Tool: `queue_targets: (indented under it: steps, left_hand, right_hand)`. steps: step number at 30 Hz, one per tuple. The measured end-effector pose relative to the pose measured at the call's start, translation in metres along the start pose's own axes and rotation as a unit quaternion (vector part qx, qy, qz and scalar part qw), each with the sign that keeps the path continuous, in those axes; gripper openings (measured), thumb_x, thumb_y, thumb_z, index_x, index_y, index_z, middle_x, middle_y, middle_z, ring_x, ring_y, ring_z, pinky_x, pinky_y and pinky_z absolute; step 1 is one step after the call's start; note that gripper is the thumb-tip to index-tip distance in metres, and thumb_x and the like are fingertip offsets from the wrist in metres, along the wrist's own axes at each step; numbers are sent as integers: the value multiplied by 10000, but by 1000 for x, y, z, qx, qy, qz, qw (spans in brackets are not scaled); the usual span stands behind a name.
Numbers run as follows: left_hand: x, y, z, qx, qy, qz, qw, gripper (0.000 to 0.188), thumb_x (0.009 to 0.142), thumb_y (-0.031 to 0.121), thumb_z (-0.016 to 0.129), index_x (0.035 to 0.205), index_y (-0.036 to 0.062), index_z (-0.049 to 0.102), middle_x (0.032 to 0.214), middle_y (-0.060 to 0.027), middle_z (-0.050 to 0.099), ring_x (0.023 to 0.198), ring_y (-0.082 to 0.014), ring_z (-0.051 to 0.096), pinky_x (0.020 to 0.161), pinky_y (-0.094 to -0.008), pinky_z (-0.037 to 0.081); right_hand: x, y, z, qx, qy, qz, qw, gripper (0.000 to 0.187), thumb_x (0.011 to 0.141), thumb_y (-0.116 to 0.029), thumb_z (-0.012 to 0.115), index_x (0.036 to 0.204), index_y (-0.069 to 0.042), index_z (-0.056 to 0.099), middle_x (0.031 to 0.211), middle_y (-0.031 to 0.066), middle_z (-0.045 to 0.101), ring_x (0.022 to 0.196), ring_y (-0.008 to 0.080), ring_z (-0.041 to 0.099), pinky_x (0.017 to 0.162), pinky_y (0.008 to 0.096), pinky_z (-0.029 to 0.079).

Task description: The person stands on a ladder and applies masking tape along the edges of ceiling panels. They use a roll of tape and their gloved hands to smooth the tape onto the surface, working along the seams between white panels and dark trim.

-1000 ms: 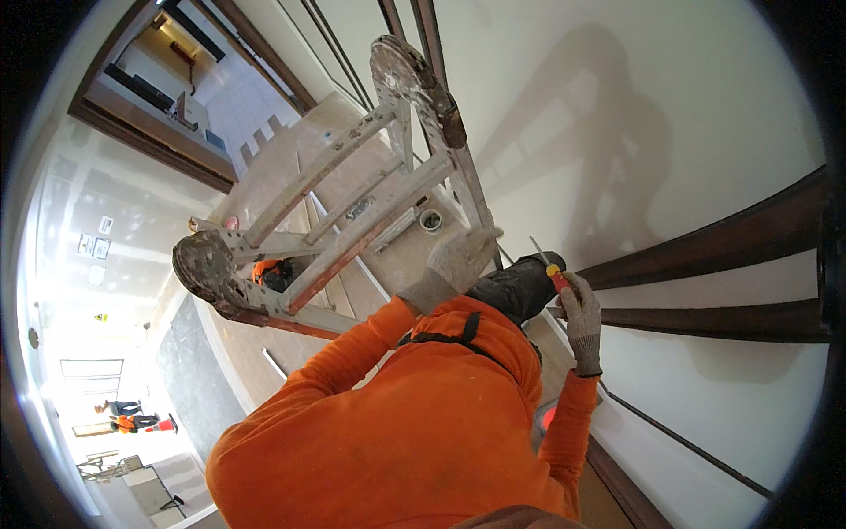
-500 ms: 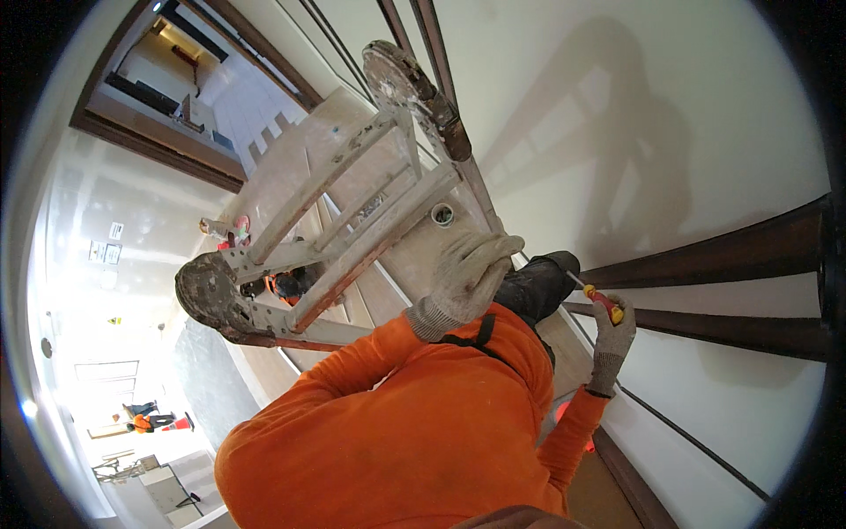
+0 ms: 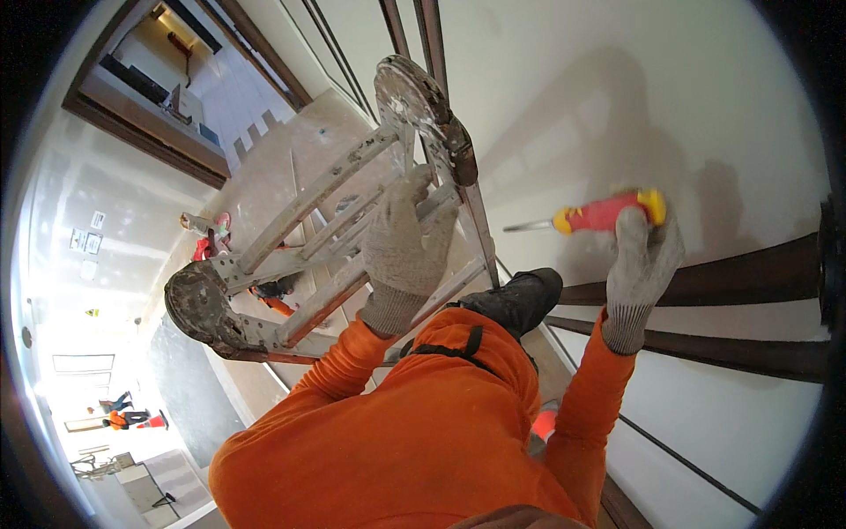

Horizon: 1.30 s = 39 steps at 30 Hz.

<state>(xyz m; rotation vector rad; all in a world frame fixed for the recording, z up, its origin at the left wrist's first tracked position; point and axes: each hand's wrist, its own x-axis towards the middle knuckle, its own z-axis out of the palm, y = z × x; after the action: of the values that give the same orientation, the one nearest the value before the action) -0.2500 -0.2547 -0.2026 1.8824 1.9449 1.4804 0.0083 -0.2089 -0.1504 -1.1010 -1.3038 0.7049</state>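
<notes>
The screwdriver (image 3: 599, 214), with its red handle, yellow ends and a thin metal shaft pointing to the left, sits in the upper right part of the head view, raised in front of the pale wall (image 3: 564, 97) and casting a soft shadow on it. The right hand (image 3: 641, 256), in a grey knitted work glove, has its fingers curled tight around the butt end of the handle, so that the shaft and most of the red grip stick out free to the left. The left hand (image 3: 407, 247), gloved the same way, lies on the top of a paint-spattered aluminium stepladder (image 3: 335, 238), its fingers folded down together over one of the upper rungs, close beside the round hinge plate at the ladder's head. Both forearms wear bright orange sleeves that rise from the lower edge of the picture. A black boot (image 3: 520, 300) rests on a ladder step between the two hands, just below them. Dark wooden trim strips (image 3: 749, 282) run across the wall to the right of the screwdriver hand. Far below on the left, the floor shows scattered gear, and small figures in orange (image 3: 123, 414) stand near a bright opening, well apart from the ladder.
</notes>
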Motion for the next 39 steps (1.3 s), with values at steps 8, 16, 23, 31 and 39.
queue_targets:
  steps: [8, 16, 23, 31, 39]
  left_hand:
    - [2, -6, 6, 83, -47, 31, 995, 626, 951, 339, 699, 1436, -2, 497, 1235, -208, 659, 1068, -350, 690, 884, -445, 554]
    - [3, 0, 5, 100, -30, 23, 994, 655, 896, 324, 765, 1440, 54, 520, 1250, -147, 687, 1081, -324, 699, 843, -422, 568]
    - [4, -6, 7, 106, -6, 75, 992, 612, 898, 280, 740, 1398, 2, 524, 1143, -176, 674, 926, -322, 700, 783, -426, 578]
    - [1, -1, 4, 93, -31, 32, 995, 634, 921, 330, 738, 1446, 55, 514, 1253, -159, 678, 1098, -339, 689, 877, -435, 559]
    - [4, 4, 2, 63, -43, 10, 997, 618, 934, 311, 724, 1443, 35, 509, 1254, -180, 669, 1116, -348, 677, 894, -448, 555]
  right_hand:
    - [86, -91, 84, -36, -106, -180, 977, 466, 879, -345, 847, 1160, -4, 699, 941, 61, 720, 851, 118, 669, 789, 279, 547]
    - [107, -104, 119, -142, -189, -181, 955, 581, 866, -526, 810, 1143, -24, 714, 917, 74, 734, 856, 157, 701, 827, 322, 562]
    - [121, -138, 140, -211, -340, -165, 902, 500, 916, -492, 748, 1151, -54, 689, 875, 53, 713, 836, 149, 690, 808, 298, 552]
    - [140, -117, 143, -163, -391, -216, 880, 634, 930, -626, 675, 1196, -50, 685, 1009, 113, 712, 1008, 203, 696, 923, 344, 563]
    - [151, -127, 152, -221, -422, -210, 854, 577, 960, -612, 646, 1102, -56, 713, 953, 108, 710, 909, 225, 688, 877, 382, 547]
